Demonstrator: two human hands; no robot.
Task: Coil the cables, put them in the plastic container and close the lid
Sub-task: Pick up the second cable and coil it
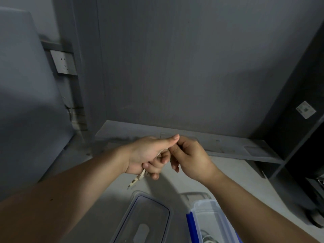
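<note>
Both hands are up in the air just beyond the plastic container (206,218), which sits at the near edge of the pale table (105,199). The left hand (147,155) has its fingers curled tight round a white cable (138,178) and the plug end pokes out under the fist, hanging down toward the table, above and left of the container. A sliver of white also shows up top by the thumb.

The right hand (191,156) is bunched up in a narrow pinch, fingertips right against the left thumb tip. Honestly can't tell if it's actually got any cable in there or is just touching.

The container is open, with a blue clip along its left side, and there's some cable in the container (208,237) already, only partly in view. The clear lid (145,216) lies flat on the table just left of the container, not touching it.

Further off from the container: a wall socket (64,63) way up to the left, and a dark cabinet (298,120) off to the right with a small sticker (306,109) on it.
</note>
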